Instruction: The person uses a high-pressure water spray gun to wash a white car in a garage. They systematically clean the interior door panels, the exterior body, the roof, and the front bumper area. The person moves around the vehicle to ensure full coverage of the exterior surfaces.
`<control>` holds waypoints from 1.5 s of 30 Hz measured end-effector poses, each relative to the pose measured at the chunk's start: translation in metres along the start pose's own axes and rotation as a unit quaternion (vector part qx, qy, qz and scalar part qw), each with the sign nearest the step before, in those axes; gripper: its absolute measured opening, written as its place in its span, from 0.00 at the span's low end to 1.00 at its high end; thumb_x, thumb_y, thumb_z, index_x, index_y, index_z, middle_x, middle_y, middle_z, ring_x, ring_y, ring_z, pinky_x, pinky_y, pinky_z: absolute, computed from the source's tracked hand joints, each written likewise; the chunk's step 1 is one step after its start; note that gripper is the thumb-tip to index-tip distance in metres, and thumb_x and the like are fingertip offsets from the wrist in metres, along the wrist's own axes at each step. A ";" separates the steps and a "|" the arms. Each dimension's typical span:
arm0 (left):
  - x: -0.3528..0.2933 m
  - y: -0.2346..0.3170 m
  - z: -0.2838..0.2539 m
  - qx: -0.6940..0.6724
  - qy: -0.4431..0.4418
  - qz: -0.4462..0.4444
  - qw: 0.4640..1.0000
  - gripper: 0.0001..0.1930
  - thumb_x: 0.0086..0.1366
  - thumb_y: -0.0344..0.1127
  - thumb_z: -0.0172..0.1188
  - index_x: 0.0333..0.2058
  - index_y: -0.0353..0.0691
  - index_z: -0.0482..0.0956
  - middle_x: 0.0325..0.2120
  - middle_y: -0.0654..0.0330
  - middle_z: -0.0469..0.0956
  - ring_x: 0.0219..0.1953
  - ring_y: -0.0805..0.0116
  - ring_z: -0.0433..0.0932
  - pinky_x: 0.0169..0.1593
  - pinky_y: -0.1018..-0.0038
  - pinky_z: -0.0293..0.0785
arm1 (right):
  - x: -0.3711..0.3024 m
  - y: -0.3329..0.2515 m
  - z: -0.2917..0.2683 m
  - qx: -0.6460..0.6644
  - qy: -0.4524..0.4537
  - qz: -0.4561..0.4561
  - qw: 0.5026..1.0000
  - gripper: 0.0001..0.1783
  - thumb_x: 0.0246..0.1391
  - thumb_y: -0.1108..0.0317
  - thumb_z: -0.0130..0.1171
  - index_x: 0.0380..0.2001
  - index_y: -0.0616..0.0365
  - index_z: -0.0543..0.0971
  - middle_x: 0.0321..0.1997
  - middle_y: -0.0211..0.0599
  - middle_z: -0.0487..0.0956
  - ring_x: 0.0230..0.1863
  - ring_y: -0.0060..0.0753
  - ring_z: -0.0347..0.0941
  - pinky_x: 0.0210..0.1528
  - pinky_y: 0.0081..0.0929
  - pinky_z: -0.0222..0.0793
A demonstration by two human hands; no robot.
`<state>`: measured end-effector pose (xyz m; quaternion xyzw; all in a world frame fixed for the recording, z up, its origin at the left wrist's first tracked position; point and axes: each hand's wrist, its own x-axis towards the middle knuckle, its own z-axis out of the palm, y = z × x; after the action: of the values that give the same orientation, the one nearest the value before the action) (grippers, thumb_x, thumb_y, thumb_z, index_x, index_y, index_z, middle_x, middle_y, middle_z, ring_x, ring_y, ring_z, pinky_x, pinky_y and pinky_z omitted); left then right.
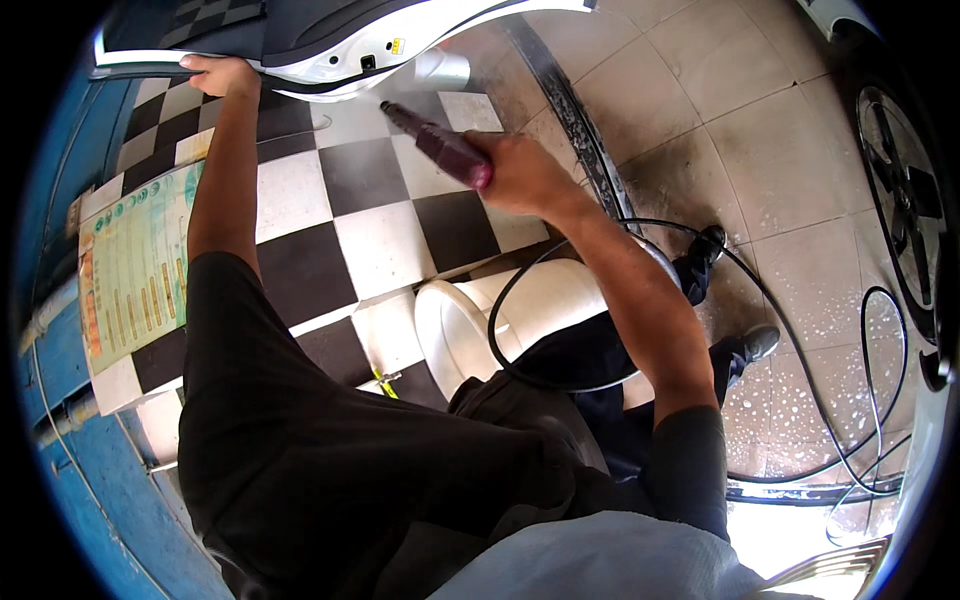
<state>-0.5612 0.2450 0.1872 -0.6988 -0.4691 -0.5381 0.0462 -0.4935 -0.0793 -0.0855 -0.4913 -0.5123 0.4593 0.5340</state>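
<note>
Evidently, car door (345, 58) was held at its left end by left hand (226, 76). Spray gun (440, 150) was gripped in right hand (525, 172), nozzle (387, 107) near door, pointed toward it. For even coverage, steady sweeps along door seemed advisable, black hose (491, 328) kept clear.

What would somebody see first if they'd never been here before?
Probably the dark red spray gun in the right hand, near the top middle. Then the black-and-white checkered tiles below it and to its left, and the white car door at the top, its edge touched by the left hand.
</note>
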 end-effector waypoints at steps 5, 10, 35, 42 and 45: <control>-0.006 0.009 0.003 0.018 0.009 0.000 1.000 0.40 0.67 0.65 0.33 0.50 0.23 0.63 0.48 0.34 0.70 0.46 0.45 0.73 0.54 0.60 0.69 | -0.002 -0.030 -0.001 0.037 0.006 -0.039 0.999 0.22 0.42 0.68 0.56 0.46 0.52 0.75 0.35 0.51 0.80 0.40 0.54 0.77 0.45 0.44 0.74; -0.018 0.018 0.003 0.045 0.028 -0.002 0.999 0.41 0.67 0.65 0.33 0.49 0.21 0.63 0.47 0.32 0.71 0.46 0.41 0.73 0.54 0.58 0.70 | 0.002 -0.030 -0.006 0.042 0.016 -0.044 0.998 0.28 0.44 0.70 0.57 0.54 0.50 0.72 0.37 0.52 0.80 0.41 0.54 0.77 0.45 0.43 0.72; 0.014 -0.030 0.020 0.129 0.118 0.041 0.984 0.45 0.67 0.66 0.29 0.44 0.17 0.69 0.43 0.26 0.71 0.46 0.32 0.72 0.52 0.50 0.68 | -0.006 0.231 -0.150 -0.065 0.262 0.307 0.913 0.13 0.43 0.61 0.60 0.27 0.59 0.77 0.22 0.37 0.78 0.22 0.37 0.75 0.24 0.29 0.74; 0.015 -0.053 0.033 0.145 0.101 0.035 0.984 0.47 0.67 0.67 0.26 0.41 0.15 0.71 0.42 0.27 0.72 0.45 0.31 0.72 0.51 0.48 0.68 | 0.003 0.202 -0.115 -0.021 0.200 0.276 0.940 0.13 0.43 0.66 0.57 0.33 0.62 0.77 0.22 0.51 0.78 0.28 0.49 0.79 0.31 0.37 0.76; 0.042 -0.076 0.032 0.142 0.082 0.054 0.985 0.49 0.66 0.69 0.26 0.42 0.15 0.72 0.41 0.29 0.74 0.44 0.33 0.74 0.50 0.48 0.69 | 0.009 0.225 -0.136 0.020 0.309 0.239 0.920 0.13 0.44 0.64 0.57 0.31 0.62 0.76 0.21 0.53 0.77 0.29 0.53 0.79 0.31 0.39 0.74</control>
<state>-0.5927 0.3308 0.1739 -0.6625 -0.4970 -0.5187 0.2120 -0.3542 -0.0566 -0.3074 -0.7055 -0.1801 0.4088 0.5502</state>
